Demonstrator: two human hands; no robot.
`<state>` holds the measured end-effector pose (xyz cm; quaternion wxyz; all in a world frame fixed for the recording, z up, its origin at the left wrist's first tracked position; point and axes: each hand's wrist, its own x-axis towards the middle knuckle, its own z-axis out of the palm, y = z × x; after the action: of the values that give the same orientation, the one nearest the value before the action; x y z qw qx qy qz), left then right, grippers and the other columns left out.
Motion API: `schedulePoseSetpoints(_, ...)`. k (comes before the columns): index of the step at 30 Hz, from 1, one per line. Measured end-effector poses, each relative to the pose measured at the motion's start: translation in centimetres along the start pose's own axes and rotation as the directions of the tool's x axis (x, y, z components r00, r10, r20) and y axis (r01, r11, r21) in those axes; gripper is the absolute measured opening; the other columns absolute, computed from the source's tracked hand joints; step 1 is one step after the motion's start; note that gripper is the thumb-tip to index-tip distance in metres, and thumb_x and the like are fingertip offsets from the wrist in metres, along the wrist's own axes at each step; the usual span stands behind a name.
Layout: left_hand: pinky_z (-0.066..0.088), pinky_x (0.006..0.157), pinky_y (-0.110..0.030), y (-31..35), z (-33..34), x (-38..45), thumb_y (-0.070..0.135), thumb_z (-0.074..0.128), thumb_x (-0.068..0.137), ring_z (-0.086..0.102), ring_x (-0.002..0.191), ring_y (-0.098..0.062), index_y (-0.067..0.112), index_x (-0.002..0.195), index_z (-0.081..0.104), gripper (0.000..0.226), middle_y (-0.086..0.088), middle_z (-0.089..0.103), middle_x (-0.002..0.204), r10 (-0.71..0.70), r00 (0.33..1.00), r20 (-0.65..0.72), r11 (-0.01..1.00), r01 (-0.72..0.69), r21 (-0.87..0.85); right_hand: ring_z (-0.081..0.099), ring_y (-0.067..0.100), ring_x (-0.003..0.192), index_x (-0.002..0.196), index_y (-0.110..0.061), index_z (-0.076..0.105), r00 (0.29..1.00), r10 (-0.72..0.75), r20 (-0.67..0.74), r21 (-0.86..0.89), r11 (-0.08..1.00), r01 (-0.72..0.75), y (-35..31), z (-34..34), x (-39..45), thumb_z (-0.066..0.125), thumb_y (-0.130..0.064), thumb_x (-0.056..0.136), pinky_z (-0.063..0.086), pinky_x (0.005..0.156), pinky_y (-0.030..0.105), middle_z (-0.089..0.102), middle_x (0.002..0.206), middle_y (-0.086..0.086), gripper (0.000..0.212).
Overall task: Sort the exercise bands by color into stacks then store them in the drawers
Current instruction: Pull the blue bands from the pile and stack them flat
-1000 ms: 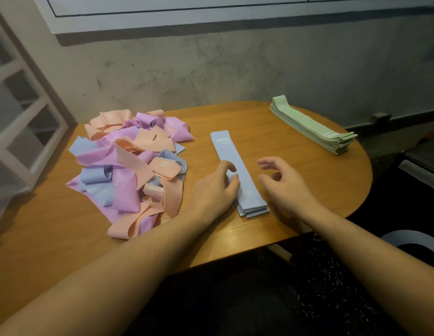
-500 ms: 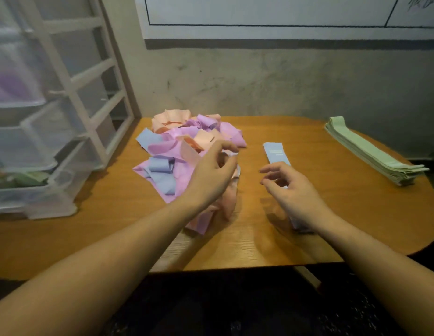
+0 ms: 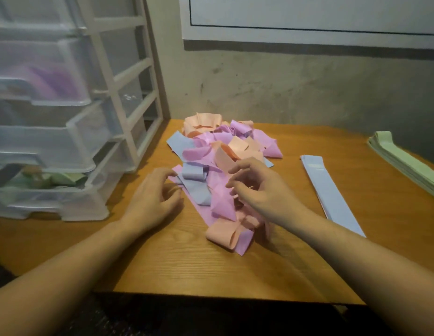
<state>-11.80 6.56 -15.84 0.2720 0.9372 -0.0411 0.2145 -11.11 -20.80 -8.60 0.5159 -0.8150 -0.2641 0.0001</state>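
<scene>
Two bare forearms enter from the bottom edge, one from about 7 o'clock and one from about 5 o'clock. No sleeves cover them up to the frame edge. The left hand (image 3: 153, 202) and right hand (image 3: 262, 190) wear no gloves. Both wrists carry no watch or band.

Room as I see it from the head view. Wooden surface (image 3: 177, 270), orange-brown, grain visible, rounded edge at 4 o'clock. Back wall (image 3: 296, 86) at 12 o'clock: grey plaster, stained and scuffed. White board (image 3: 308, 13) with a thin black border hangs on it, casting a dark band beneath. Dark floor (image 3: 187, 318) at 6 o'clock. Light is dim and warm.
</scene>
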Motion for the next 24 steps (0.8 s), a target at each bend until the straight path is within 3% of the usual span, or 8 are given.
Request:
schedulePoseSetpoints(3,0.049,0.093,-0.034,-0.5,0.4,1.7,0.033,0.074,0.085,0.052,0.109,-0.01,0.026,0.129,0.051,0.05,0.005,0.055,0.126,0.031,0.999,0.032,0.999,-0.031,0.008,0.065,0.003,0.087,0.106,-0.031,0.059,0.997,0.024,0.072,-0.131,0.991,-0.014,-0.5,2.1,2.5,0.063,-0.019,0.093,0.049,0.073,0.015,0.071,0.095,-0.01,0.017)
schedulePoseSetpoints(5,0.052,0.092,-0.036,-0.6,0.9,2.7,0.039,0.075,0.084,0.053,0.108,-0.01,0.029,0.131,0.048,0.055,0.007,0.054,0.128,0.004,1.0,0.03,1.0,-0.003,-0.025,0.061,0.003,0.083,0.1,-0.032,0.064,0.995,0.09,0.046,-0.299,0.952,-0.072,-0.6,3.1,4.0,0.064,-0.033,0.093,0.048,0.07,0.021,0.067,0.091,-0.012,0.007)
schedulePoseSetpoints(9,0.047,0.096,-0.03,-1.2,1.6,3.2,0.042,0.075,0.083,0.05,0.115,-0.007,0.029,0.142,0.042,0.069,0.008,0.051,0.136,-0.034,0.998,0.062,0.995,0.039,-0.093,0.06,0.008,0.079,0.091,-0.033,0.068,0.973,0.231,-0.022,-0.575,0.793,-0.201,-0.2,4.7,6.8,0.057,-0.061,0.092,0.05,0.065,0.03,0.064,0.084,-0.012,0.03)
schedulePoseSetpoints(13,0.046,0.095,-0.026,-1.0,1.6,2.9,0.042,0.075,0.081,0.046,0.111,0.0,0.029,0.144,0.04,0.073,0.01,0.052,0.135,-0.029,0.998,0.047,0.991,0.035,-0.128,0.06,0.01,0.071,0.086,-0.029,0.071,0.966,0.242,-0.087,-0.712,0.663,-0.231,0.5,6.2,8.6,0.046,-0.077,0.089,0.045,0.058,0.027,0.066,0.074,-0.008,0.054)
schedulePoseSetpoints(15,0.046,0.092,-0.025,-0.7,1.5,3.0,0.043,0.075,0.079,0.045,0.107,0.002,0.032,0.142,0.04,0.073,0.011,0.052,0.132,-0.015,0.999,0.051,0.992,0.021,-0.125,0.06,0.01,0.066,0.078,-0.027,0.07,0.969,0.226,-0.1,-0.729,0.646,-0.226,0.8,7.1,9.4,0.045,-0.076,0.089,0.047,0.058,0.026,0.065,0.069,-0.006,0.056)
schedulePoseSetpoints(18,0.041,0.089,-0.02,-0.5,1.4,2.8,0.039,0.077,0.078,0.046,0.105,0.001,0.031,0.142,0.04,0.074,0.012,0.051,0.133,0.05,0.997,0.062,0.995,-0.044,-0.095,0.059,0.012,0.068,0.069,-0.027,0.063,0.979,0.142,-0.143,-0.683,0.702,-0.202,1.1,8.6,10.2,0.055,-0.06,0.09,0.045,0.058,0.025,0.06,0.065,-0.007,0.04)
schedulePoseSetpoints(20,0.04,0.099,-0.025,-0.6,1.4,2.8,0.036,0.076,0.075,0.05,0.119,-0.009,0.026,0.145,0.039,0.08,0.008,0.048,0.141,0.078,0.997,0.026,0.994,-0.076,-0.085,0.058,0.012,0.07,0.068,-0.027,0.059,0.986,0.095,-0.135,-0.581,0.798,-0.156,1.2,9.4,10.6,0.061,-0.046,0.088,0.042,0.057,0.027,0.06,0.068,-0.006,0.028)
schedulePoseSetpoints(24,0.027,0.118,-0.033,-0.7,1.1,2.7,0.04,0.077,0.073,0.031,0.145,-0.012,0.025,0.155,0.027,0.097,0.005,0.031,0.16,0.078,0.997,0.022,0.993,-0.076,-0.092,0.052,0.018,0.08,0.067,-0.027,0.052,0.996,-0.037,-0.079,-0.361,0.933,0.006,0.1,10.2,9.9,0.064,-0.038,0.071,0.041,0.068,0.033,0.054,0.079,-0.006,0.016)
